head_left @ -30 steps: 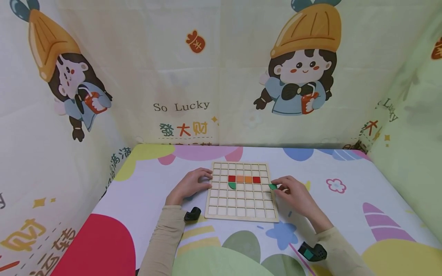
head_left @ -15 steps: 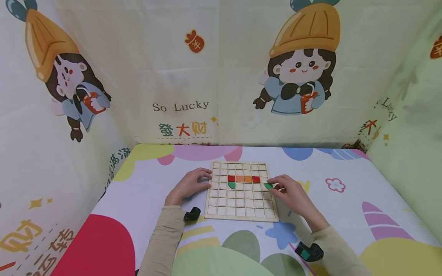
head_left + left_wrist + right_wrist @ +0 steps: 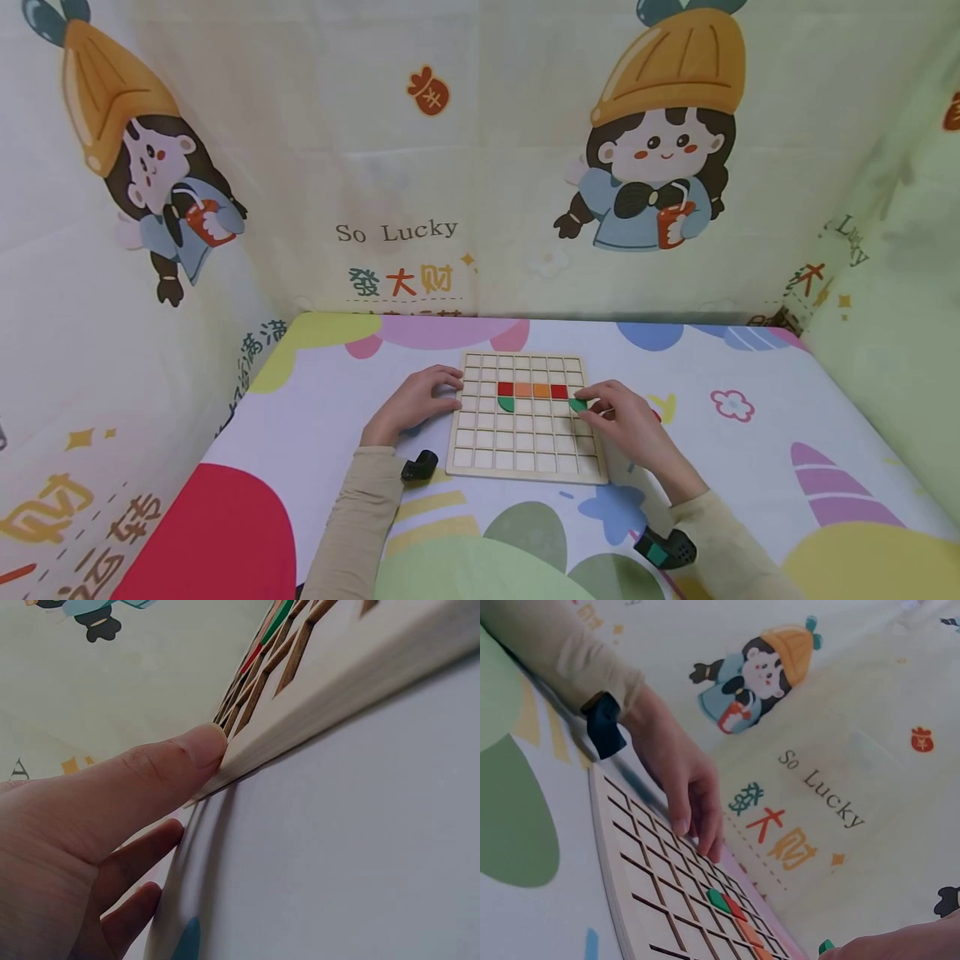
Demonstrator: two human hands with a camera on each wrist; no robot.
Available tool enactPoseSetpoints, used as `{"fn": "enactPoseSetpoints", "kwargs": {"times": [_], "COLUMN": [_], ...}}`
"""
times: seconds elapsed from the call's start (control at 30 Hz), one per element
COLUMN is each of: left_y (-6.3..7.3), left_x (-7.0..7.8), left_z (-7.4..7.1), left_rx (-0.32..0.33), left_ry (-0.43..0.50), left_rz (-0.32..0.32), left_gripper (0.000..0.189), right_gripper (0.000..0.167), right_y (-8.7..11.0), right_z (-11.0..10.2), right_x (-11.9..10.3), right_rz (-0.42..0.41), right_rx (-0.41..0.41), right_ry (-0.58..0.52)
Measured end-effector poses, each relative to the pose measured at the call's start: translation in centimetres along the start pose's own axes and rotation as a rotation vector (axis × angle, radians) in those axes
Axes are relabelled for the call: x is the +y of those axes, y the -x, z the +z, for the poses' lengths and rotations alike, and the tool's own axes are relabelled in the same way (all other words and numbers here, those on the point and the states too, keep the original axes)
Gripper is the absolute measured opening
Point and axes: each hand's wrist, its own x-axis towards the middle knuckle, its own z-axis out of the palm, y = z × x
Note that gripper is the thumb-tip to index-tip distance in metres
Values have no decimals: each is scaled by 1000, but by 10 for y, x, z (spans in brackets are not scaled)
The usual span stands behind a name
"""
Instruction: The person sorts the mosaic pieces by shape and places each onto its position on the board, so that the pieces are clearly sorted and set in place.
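Note:
A wooden grid board [image 3: 525, 477] lies on the table. My left hand [image 3: 415, 404] rests at its left edge; in the left wrist view the thumb [image 3: 199, 746] touches the board's side. Over the board's right edge, my right hand [image 3: 633, 421] pinches a green quarter-round tile [image 3: 577, 405] between thumb and fingers. On the grid, a row runs from a red tile [image 3: 506, 389] through two orange tiles [image 3: 532, 391] to another red tile [image 3: 558, 392]. Directly below the left red one sits a second green quarter-round tile [image 3: 506, 404].
A printed cloth [image 3: 337, 525] with coloured shapes covers the table. Patterned curtains [image 3: 510, 167] hang behind and at both sides. Each wrist wears a dark device, one on the left [image 3: 419, 466] and one on the right [image 3: 666, 550].
My right hand has moved a little left with the green tile, from the board's right edge to over the rightmost cells. The left hand stays at the left edge.

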Motion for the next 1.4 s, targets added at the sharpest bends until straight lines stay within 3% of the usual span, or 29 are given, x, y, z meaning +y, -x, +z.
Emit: {"fn": "enactPoseSetpoints", "kwargs": {"times": [0.87,1.4], "left_y": [-2,0], "left_x": [1,3], "left_z": [0,0], "left_rx": [-2,0], "left_ry": [-7,20], "left_rz": [-10,-10], "left_gripper": [27,28], "right_gripper": [23,26], "right_y": [-16,-36], "right_z": [20,40], "right_x": [-13,-13], "right_rz": [-60,41], "right_rx": [-21,-56], "right_ry": [-40,-77]}}
